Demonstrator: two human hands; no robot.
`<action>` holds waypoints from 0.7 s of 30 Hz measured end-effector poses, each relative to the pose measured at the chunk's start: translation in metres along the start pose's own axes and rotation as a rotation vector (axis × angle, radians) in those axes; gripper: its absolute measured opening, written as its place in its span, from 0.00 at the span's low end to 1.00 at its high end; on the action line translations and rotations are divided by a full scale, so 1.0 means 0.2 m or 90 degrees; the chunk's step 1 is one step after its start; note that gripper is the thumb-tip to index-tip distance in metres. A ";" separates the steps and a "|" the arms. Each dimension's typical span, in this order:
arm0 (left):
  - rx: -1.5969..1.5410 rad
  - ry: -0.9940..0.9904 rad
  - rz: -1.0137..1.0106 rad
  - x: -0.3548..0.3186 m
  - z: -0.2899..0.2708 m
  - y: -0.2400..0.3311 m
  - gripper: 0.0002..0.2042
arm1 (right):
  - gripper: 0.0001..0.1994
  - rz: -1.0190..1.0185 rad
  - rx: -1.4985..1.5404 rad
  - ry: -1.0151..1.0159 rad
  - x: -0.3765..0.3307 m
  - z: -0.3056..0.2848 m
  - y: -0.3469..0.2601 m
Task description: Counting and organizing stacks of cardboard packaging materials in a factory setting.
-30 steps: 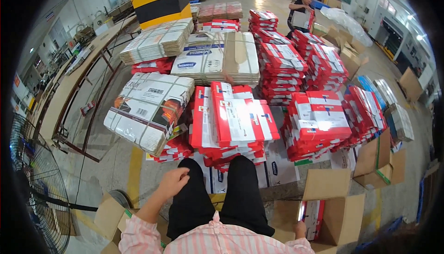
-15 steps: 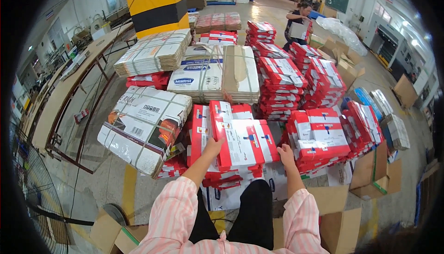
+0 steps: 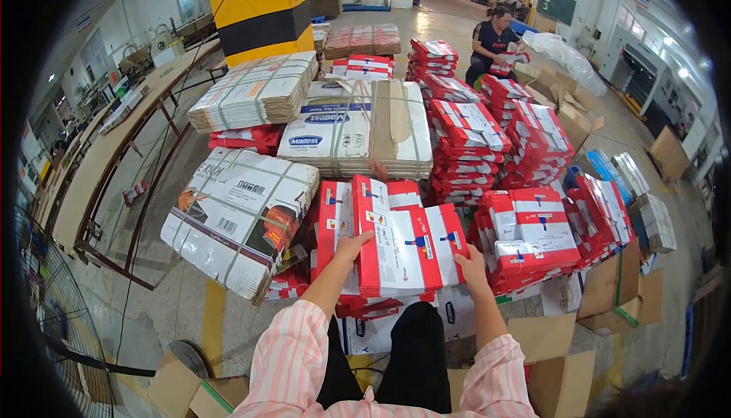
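A stack of flattened red-and-white cartons point(image 3: 400, 254) lies in front of my knees, on top of more cartons of the same kind. At its left edge, my left hand point(image 3: 353, 247) is closed on the stack, thumb over the top. My right hand point(image 3: 470, 263) grips the right edge, its fingers curled round the cartons and partly hidden. The stack tilts slightly, and its underside is out of sight. Another pile of red cartons point(image 3: 329, 216) touches it on the left.
Strapped bundles of white cardboard point(image 3: 240, 216) lie at the left, with a larger bundle point(image 3: 335, 132) behind. Red carton piles point(image 3: 537, 228) stand at the right. Open brown boxes point(image 3: 620, 288) sit on the floor. A co-worker point(image 3: 495, 45) crouches far back, holding a carton.
My right hand has closed on the stack's right edge. The stack has shifted slightly nearer and turned a little. The co-worker's carton is lower.
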State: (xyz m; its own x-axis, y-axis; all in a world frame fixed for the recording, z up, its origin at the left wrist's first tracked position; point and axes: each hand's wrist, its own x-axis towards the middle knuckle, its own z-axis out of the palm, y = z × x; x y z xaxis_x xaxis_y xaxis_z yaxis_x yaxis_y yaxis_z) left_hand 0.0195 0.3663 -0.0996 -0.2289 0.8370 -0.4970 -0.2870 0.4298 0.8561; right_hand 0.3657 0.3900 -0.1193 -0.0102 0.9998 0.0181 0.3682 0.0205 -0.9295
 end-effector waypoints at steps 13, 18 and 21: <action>-0.165 0.066 0.198 -1.13 -0.73 0.29 0.27 | 0.18 0.202 0.339 -0.318 -0.36 0.16 -0.37; -0.187 0.179 0.275 -1.57 -1.12 0.15 0.29 | 0.13 0.192 0.348 -0.143 -0.27 0.26 -0.33; -0.225 0.229 0.294 -1.68 -1.29 -0.03 0.29 | 0.11 0.176 0.313 -0.161 -0.32 0.39 -0.35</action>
State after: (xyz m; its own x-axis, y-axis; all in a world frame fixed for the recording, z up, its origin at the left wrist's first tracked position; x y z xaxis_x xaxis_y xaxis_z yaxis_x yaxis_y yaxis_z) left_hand -0.1424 -0.0037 0.0259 -0.6783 0.7170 -0.1604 -0.3575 -0.1314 0.9246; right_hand 0.2685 0.3247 -0.0843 -0.2184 0.9349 -0.2797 -0.0824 -0.3032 -0.9493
